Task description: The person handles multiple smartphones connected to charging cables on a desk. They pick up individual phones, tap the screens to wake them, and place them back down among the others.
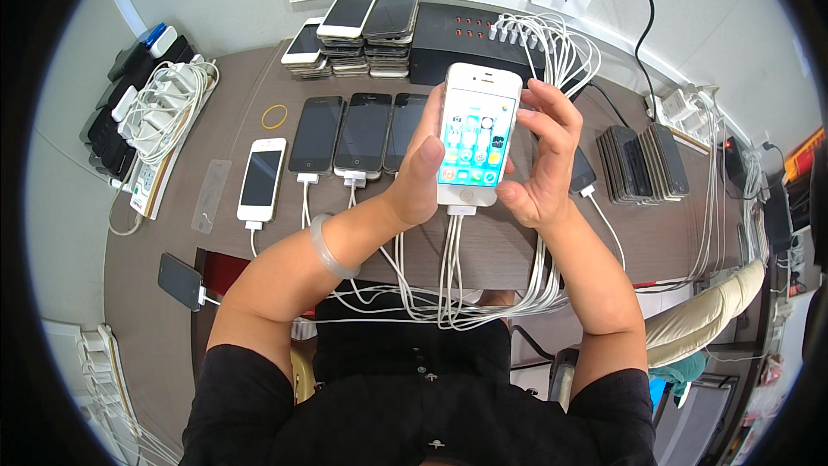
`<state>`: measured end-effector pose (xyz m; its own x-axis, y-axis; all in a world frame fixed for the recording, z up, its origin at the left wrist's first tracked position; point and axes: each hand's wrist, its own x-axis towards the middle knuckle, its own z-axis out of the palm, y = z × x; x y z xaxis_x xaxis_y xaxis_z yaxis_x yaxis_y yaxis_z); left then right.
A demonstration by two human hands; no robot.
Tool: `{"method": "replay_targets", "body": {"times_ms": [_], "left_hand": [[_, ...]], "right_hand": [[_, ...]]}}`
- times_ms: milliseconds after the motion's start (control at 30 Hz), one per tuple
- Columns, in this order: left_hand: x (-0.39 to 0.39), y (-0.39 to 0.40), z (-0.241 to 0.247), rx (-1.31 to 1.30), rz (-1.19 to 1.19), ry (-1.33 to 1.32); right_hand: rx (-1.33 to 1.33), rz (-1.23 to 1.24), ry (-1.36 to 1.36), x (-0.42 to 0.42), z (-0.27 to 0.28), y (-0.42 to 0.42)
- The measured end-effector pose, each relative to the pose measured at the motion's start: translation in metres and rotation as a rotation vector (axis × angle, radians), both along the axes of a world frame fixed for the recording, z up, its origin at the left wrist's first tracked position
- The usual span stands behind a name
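Observation:
A white smartphone with a lit home screen of app icons is held up in front of me. My left hand grips its left edge, thumb along the side. Curled about the right edge is my right hand, its thumb at the lower right corner. A white dock-connector cable is plugged into the phone's bottom end. Behind my left hand, dark smartphones lie in a row on the desk, with white cables in their lower ends. A white smartphone with a dark screen lies left of them, also cabled.
Stacked phones stand beside a black multi-port USB charging hub at the back. More phones stand on edge at right. A cable-laden power strip is at left. Bundled white cables hang over the desk's front edge.

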<state>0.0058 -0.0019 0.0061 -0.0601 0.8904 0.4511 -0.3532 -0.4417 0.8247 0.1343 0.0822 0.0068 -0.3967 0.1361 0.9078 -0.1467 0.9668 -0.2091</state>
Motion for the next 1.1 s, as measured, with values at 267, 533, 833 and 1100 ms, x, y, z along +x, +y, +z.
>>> {"method": "replay_targets", "body": {"times_ms": [267,533,833,1100], "left_hand": [[0.0,-0.001,0.0,-0.007,0.012,0.009],[-0.003,-0.003,0.004,-0.06,-0.045,-0.047],[-0.005,0.0,0.0,-0.053,-0.11,-0.097],[-0.006,0.0,-0.001,-0.076,-0.151,-0.129]], "right_hand": [[0.008,0.015,-0.022,0.0,-0.001,0.001],[0.004,0.151,-0.136,-0.003,0.007,0.003],[-0.006,0.193,-0.195,-0.001,0.004,0.014],[-0.017,0.223,-0.157,-0.003,0.007,0.014]]}}
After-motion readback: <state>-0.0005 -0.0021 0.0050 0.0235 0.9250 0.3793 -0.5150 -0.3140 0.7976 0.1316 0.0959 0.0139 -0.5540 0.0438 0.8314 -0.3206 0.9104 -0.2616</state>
